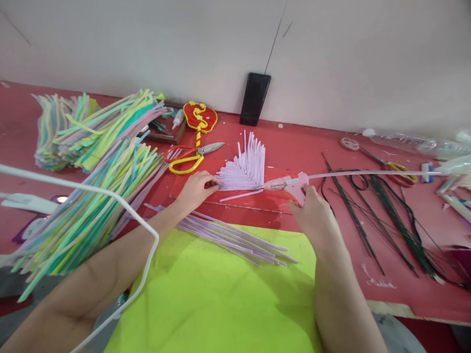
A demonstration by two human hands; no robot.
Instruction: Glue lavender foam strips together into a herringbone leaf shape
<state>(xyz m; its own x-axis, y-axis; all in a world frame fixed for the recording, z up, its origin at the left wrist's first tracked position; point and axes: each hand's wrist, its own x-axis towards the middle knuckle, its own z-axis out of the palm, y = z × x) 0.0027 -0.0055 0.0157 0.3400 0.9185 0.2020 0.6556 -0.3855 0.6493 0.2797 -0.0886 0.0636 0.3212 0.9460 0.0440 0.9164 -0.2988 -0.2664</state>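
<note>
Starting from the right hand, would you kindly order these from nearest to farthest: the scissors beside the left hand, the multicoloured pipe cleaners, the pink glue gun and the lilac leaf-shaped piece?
1. Pink glue gun: in the right hand.
2. Lilac leaf-shaped piece: left of the gun, at its nozzle.
3. Scissors: farther left, beyond the left hand.
4. Multicoloured pipe cleaners: far left.

Low passage to the leaf-shaped piece (253, 164) is open from the front, over the loose lilac stems (235, 240). Scissors (186, 162) and piled stems (99, 196) crowd its left; the upright phone (255, 99) stands behind. Rightward, a clear glue stick (368, 173) seems to bar low crossing.
</note>
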